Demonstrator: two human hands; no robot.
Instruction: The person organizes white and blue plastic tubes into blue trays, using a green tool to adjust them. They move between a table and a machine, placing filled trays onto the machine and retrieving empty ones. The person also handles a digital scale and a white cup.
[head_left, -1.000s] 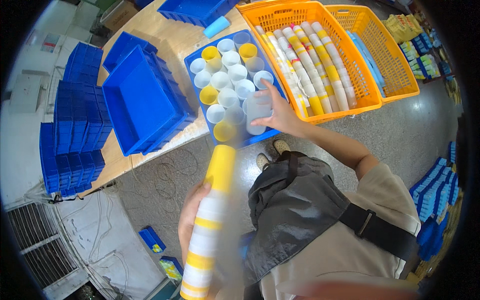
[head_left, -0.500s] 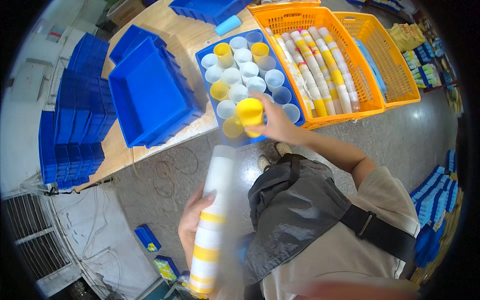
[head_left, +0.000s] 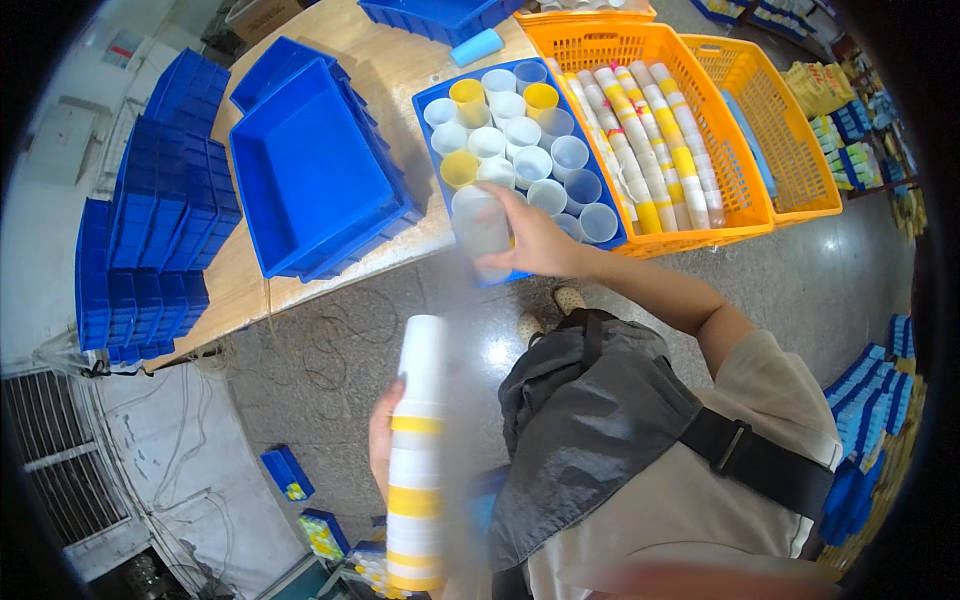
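My left hand [head_left: 384, 432] is wrapped round a long stack of nested plastic cups [head_left: 415, 480], white with yellow ones between. The stack stands upright-ish, a little tilted, in front of the table. My right hand [head_left: 540, 236] grips a translucent whitish cup [head_left: 480, 222] at the near left corner of a blue tray [head_left: 434, 165]. Rows of cups stand mouth up in that tray, mostly white or clear, with a few yellow ones [head_left: 459, 169]. A bit of yellow shows behind my right fingers; what it belongs to is mostly hidden.
Large blue bins [head_left: 310, 170] lie on the wooden table [head_left: 410, 258] to the left, beside stacked blue bins [head_left: 165, 200]. A light-blue cup [head_left: 477, 47] lies behind the tray. An orange crate [head_left: 745, 205] of long cup stacks stands at right, next to another orange crate [head_left: 815, 190].
The yellow cup in my right hand has given way to a translucent whitish one, held at the tray's near left corner. The stack in my left hand has tilted more upright and sits slightly lower.
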